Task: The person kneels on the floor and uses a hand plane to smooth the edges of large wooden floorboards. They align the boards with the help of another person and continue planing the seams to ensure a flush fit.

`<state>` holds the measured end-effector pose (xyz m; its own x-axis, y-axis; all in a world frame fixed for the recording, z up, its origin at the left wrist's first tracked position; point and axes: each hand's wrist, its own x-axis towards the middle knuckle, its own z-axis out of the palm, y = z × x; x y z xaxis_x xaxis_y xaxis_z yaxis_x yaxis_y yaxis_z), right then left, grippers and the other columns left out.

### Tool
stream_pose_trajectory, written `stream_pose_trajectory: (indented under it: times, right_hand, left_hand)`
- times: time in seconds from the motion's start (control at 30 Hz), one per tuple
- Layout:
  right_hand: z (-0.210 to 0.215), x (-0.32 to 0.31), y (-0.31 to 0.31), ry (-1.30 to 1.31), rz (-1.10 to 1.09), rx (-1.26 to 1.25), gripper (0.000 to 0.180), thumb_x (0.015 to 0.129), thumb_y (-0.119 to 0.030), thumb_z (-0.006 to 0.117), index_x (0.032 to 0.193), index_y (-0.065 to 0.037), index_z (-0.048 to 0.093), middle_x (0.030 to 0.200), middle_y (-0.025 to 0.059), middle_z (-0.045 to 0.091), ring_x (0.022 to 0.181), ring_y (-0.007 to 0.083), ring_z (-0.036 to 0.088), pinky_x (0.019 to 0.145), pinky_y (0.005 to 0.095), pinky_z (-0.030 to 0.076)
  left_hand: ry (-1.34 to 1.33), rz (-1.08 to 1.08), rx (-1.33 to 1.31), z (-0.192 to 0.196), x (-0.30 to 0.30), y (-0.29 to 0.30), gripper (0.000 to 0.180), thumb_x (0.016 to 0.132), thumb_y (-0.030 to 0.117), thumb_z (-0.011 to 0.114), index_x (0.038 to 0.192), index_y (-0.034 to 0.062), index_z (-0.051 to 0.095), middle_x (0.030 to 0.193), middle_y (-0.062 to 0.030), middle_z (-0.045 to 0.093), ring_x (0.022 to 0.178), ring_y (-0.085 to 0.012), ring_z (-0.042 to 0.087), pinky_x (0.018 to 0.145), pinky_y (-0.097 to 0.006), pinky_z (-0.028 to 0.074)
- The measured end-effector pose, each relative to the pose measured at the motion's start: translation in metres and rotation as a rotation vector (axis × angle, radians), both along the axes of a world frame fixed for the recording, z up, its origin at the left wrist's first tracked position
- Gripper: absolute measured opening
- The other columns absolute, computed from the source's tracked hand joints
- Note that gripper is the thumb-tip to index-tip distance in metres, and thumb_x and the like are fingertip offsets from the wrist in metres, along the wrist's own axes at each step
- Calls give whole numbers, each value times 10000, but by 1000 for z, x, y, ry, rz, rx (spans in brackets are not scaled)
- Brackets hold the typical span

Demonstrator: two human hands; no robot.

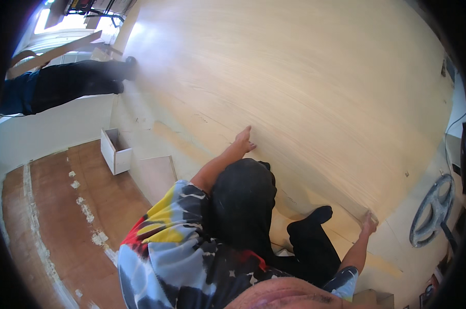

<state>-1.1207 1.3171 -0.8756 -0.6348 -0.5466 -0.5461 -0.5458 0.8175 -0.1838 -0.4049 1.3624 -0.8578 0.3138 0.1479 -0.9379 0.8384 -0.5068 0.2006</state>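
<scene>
A large pale wood-grain flooring sheet (305, 77) spreads across the floor before me. Along its near edge, my left hand (245, 139) rests with thumb and fingers apart, holding nothing. Farther right, my right hand (369, 223) is closed at the sheet's near corner; its fingertips are partly hidden. Between the two hands the edge looks slightly raised, with a shadow under it. My legs, in black trousers, are folded just short of that edge.
At upper left another person (63, 85) in dark clothes stands by a long wooden strip (58, 53). A white drawer-like box (115, 150) and a flat pale board (158, 175) lie left of me, beside brown flooring (104, 198). A grey wheel-shaped object (431, 211) is at right.
</scene>
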Motion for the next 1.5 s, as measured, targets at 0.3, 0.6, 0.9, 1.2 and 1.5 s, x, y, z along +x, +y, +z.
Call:
stream_pose_trajectory:
  times: [0.3, 0.6, 0.9, 1.2, 1.5]
  right_hand:
    - [10, 0, -6, 203, -26, 127, 934, 799, -626, 755, 1418, 29, 510, 1384, 295, 558, 1257, 403, 573, 1077, 490, 450]
    - [66, -19, -10, -266, -103, 166, 881, 872, -388, 785, 1528, 11, 352, 1396, 230, 571, 1201, 348, 589, 1012, 478, 481]
    - [41, 40, 12, -386, -101, 232, 1014, 865, -359, 798, 1600, -35, 178, 1501, 242, 462, 1328, 326, 513, 1078, 471, 439]
    - [-5, 119, -2, -47, 121, -28, 955, 730, -520, 853, 1366, 86, 479, 1228, 278, 637, 1178, 391, 615, 987, 436, 510]
    - [-5, 268, -15, 57, 230, -28, 1012, 827, -573, 728, 1482, 91, 337, 1447, 357, 430, 1389, 454, 393, 1137, 504, 368]
  left_hand:
    - [-79, 104, -36, -24, 23, 35, 850, 922, 449, 713, 1567, 130, 262, 1508, -188, 352, 1359, -365, 428, 967, -486, 494]
    - [-119, 270, 140, -25, 16, 6, 819, 907, 322, 751, 1534, 100, 274, 1471, -157, 405, 1293, -381, 468, 1015, -553, 471]
    - [-144, 174, 125, -19, 1, -24, 755, 879, 275, 778, 1488, 94, 369, 1431, -159, 435, 1218, -369, 512, 951, -511, 522]
    - [-20, -289, -52, -40, 33, 15, 659, 913, 304, 704, 1472, 84, 431, 1477, -171, 424, 1246, -378, 501, 951, -486, 497]
    - [-370, -1362, -410, -36, 97, 80, 769, 925, 425, 684, 1526, 62, 369, 1416, -206, 489, 1254, -397, 500, 1000, -508, 468]
